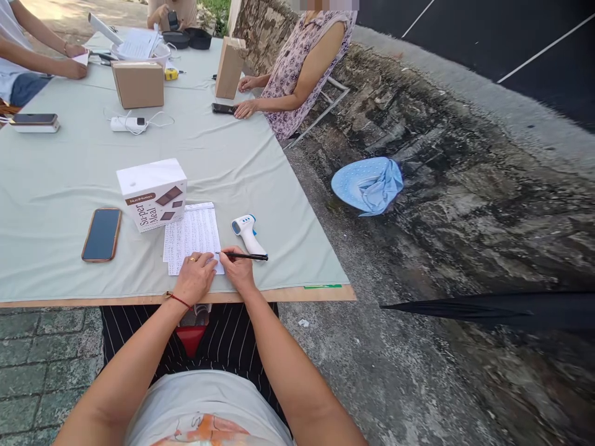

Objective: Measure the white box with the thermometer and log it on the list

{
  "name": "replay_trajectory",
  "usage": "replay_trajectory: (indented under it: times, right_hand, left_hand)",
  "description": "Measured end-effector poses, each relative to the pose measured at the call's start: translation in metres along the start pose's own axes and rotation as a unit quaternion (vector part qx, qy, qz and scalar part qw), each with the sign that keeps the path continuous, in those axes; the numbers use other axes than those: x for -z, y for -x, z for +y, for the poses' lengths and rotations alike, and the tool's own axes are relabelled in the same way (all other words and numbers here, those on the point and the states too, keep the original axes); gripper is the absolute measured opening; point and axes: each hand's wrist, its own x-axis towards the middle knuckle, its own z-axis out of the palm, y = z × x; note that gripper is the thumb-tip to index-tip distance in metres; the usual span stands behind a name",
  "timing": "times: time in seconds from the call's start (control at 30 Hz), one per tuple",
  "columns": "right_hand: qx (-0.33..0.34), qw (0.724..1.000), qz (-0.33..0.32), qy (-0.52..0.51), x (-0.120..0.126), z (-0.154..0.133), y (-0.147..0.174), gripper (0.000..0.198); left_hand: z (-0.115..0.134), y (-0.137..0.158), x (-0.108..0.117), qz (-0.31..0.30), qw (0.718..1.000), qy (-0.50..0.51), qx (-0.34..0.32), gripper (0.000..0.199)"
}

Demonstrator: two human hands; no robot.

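Sheets of paper covered in writing (193, 232) lie near the table's front edge. My left hand (195, 275) rests on their lower part, fingers laid out and holding nothing. In my right hand (238, 271) is a black pen (251, 256), its tip at the paper's right edge. Just beyond that hand lies a white and blue infrared thermometer (248, 234). A white "Super Meal" box (153, 192) stands behind the paper and touches or overlaps its top left. To the left, a phone in a brown case (101, 235) lies screen up.
Farther back on the pale tablecloth (260, 179) are a white device with a cable (128, 124), cardboard boxes (138, 85) (229, 68), and a basket (162, 54) with papers. Several people sit around the table. A blue hat (367, 184) lies by the stone wall at right.
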Motion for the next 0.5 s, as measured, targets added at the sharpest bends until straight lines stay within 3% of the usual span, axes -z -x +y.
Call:
replay_trajectory:
  times: [0.5]
  right_hand:
    - [0.006,1.0,0.0,0.0,0.0006,-0.0023,0.001,0.02]
  left_hand:
    - [0.0,-0.0005,-0.0012,0.001,1.0,0.002,0.005,0.021]
